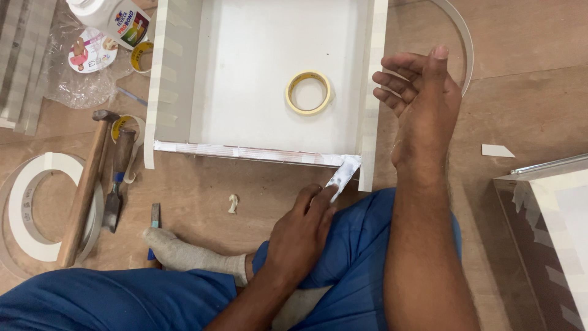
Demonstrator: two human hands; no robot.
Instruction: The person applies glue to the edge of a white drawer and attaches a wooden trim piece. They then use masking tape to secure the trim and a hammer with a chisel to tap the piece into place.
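Note:
A white open drawer box point(176, 73) lies flat on the wooden floor in front of me. My left hand point(303, 230) pinches a strip of white edge banding tape point(343, 175) at the box's near right corner, where the strip peels off the near edge point(245, 153). My right hand point(419, 92) hovers beside the box's right wall, palm up, fingers loosely curled, holding nothing. A roll of masking tape point(308, 92) rests inside the box.
On the left lie a hammer point(86, 184), a chisel point(116, 190), a coil of white edge banding point(24, 205), a glue bottle point(116, 18) and a plastic bag. A second taped panel point(551, 233) stands at right. My blue-trousered legs fill the foreground.

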